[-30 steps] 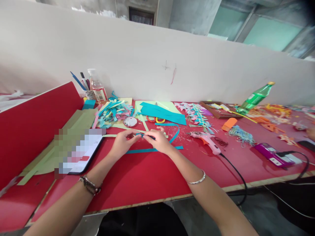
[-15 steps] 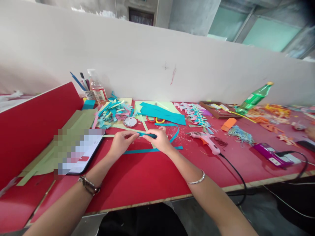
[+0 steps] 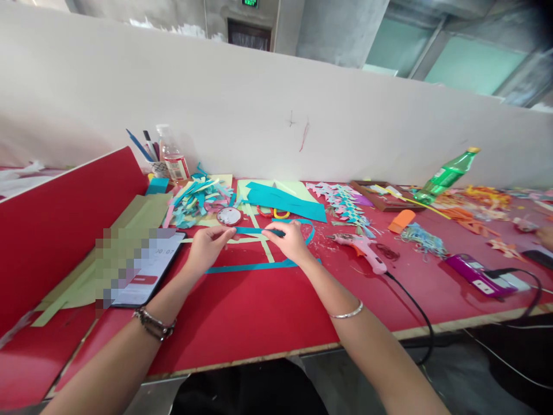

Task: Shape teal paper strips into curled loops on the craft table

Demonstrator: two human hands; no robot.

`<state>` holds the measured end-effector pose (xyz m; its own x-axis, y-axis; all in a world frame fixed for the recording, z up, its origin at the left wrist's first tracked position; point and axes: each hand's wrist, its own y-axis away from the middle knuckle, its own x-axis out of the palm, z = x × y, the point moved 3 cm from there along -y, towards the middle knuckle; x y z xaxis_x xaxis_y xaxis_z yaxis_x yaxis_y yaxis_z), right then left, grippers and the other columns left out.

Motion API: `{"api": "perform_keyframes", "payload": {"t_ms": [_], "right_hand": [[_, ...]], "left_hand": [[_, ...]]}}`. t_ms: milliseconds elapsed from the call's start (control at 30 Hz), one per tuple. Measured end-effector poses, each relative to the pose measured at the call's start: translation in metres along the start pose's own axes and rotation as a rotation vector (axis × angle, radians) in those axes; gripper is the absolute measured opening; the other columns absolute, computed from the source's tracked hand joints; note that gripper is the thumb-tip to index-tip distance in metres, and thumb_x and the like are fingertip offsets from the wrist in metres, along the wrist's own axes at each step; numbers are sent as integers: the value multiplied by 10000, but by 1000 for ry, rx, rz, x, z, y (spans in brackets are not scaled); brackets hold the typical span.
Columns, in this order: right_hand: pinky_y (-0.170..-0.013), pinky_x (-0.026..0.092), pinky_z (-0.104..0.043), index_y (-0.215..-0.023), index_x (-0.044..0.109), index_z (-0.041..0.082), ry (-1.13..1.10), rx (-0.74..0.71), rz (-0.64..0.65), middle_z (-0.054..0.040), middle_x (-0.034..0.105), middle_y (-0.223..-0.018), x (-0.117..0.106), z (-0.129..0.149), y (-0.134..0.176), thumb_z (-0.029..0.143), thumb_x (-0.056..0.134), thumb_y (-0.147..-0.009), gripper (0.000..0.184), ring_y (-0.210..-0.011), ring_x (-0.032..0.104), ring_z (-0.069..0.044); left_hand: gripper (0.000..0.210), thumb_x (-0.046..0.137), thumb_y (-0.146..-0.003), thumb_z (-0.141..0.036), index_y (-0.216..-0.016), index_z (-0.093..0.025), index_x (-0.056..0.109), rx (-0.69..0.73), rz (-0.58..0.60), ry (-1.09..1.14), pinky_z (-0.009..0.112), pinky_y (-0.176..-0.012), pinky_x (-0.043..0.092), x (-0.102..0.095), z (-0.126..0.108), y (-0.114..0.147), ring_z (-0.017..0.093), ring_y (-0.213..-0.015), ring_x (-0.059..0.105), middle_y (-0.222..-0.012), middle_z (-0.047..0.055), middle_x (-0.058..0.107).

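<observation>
A blue paper strip [image 3: 249, 230] is stretched between my two hands above the red table. My left hand [image 3: 209, 245] pinches its left end between thumb and finger. Its right part is pinched by my right hand [image 3: 288, 241], and a dark blue end shows at those fingers. Behind the right hand the blue strip curves round in a loop [image 3: 310, 232]. Below the hands another blue length [image 3: 246, 268] lies along the table. Pale green strips [image 3: 266, 249] lie crossed beneath the hands.
A pink glue gun [image 3: 362, 249] with a black cord lies right of my hands. To the left is a phone [image 3: 149, 276]. Behind are paper scraps [image 3: 201, 199], a tape roll [image 3: 228, 216], scissors [image 3: 281, 213] and a blue sheet [image 3: 287, 202]. A green bottle [image 3: 447, 177] leans farther right.
My hands have moved apart, the left one slightly leftward and the right one rightward. More of the blue strip now shows between them.
</observation>
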<state>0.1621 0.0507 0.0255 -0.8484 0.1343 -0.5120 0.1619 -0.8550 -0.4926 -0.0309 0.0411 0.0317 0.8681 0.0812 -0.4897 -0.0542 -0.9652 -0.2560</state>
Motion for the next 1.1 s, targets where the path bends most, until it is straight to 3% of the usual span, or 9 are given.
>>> {"api": "perform_keyframes", "payload": {"t_ms": [133,267,367,500,700,800,933,1000,1100], "right_hand": [[-765,304,-315,-610,610,230,44,25,-51,16,625,-633,-5,-8,-3,391,538,-709,202,-643,535,-152],[-575,351,-252,-607,588,206,21,78,-130,11,575,-566,-11,-20,-4,421,540,-693,237,-522,470,-116],[-480,345,-225,-600,563,188,-97,169,-110,24,506,-479,-12,-25,-4,424,520,-701,260,-451,424,-96],[-508,404,-217,-625,556,167,-305,266,-57,3,569,-549,-14,-20,-5,374,507,-714,231,-496,485,-95],[-525,426,-223,-647,566,162,-368,252,-13,-10,599,-591,-12,-18,-5,351,507,-722,212,-505,504,-91],[-518,422,-222,-647,557,164,-355,239,17,0,587,-573,-7,-20,-4,349,507,-725,207,-489,490,-86],[-520,421,-219,-664,553,164,-361,233,55,5,579,-566,-2,-22,-2,348,511,-727,199,-496,487,-86],[-521,421,-218,-668,553,164,-361,235,59,4,577,-564,-1,-23,-2,352,512,-728,201,-500,488,-88],[-523,423,-221,-684,554,166,-360,231,65,3,575,-565,0,-23,-2,360,513,-728,203,-501,490,-92]], "left_hand": [[310,480,-714,-411,-635,-149,625,8,-51,-2,186,-446,302,-4,1,-2,75,-421,388,-411,-45,443],[291,473,-715,-392,-628,-147,604,-5,-119,4,182,-431,281,-9,3,-3,68,-417,362,-416,-49,415],[298,467,-714,-402,-639,-147,604,-20,-152,-16,183,-416,264,-11,4,-3,66,-410,350,-412,-52,396],[326,457,-716,-427,-628,-148,603,-12,-184,-69,188,-424,274,-13,7,-4,71,-414,362,-422,-46,429],[298,438,-747,-400,-744,-178,636,66,-143,-351,265,-670,400,-15,5,-4,182,-745,550,-781,39,641],[295,425,-757,-413,-791,-224,650,48,-112,-657,438,-802,359,-15,7,-1,282,-952,480,-987,78,592],[374,373,-765,-480,-893,-227,617,-63,-67,-816,556,-748,357,-14,16,2,349,-1036,397,-1104,147,486],[402,365,-769,-482,-948,-203,593,-40,-112,-824,551,-761,356,-14,15,2,352,-1050,387,-1144,166,448],[403,362,-793,-426,-1071,-180,520,157,-297,-779,537,-893,248,-14,1,5,327,-1107,350,-1200,159,409]]}}
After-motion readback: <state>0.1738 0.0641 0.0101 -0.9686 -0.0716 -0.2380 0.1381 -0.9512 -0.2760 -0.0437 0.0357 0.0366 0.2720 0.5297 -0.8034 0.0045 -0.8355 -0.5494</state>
